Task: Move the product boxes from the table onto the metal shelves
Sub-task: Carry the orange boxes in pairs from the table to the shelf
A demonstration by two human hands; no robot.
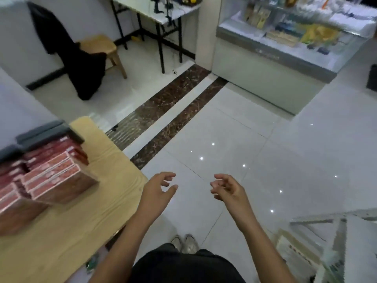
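Note:
Several red product boxes (51, 176) lie stacked in rows on a light wooden table (67, 227) at the left. My left hand (158, 189) hovers just past the table's right edge, fingers apart, holding nothing. My right hand (227, 187) floats over the floor to its right, fingers loosely curled and empty. Both hands are apart from the boxes. The corner of a metal rack (326, 223) shows at the lower right, blurred.
A glass display counter (271, 58) full of goods stands at the back right. A folding table (163, 9), a wooden stool (102, 48) and a hanging black garment (67, 54) are at the back left. White tiled floor (224, 129) lies ahead.

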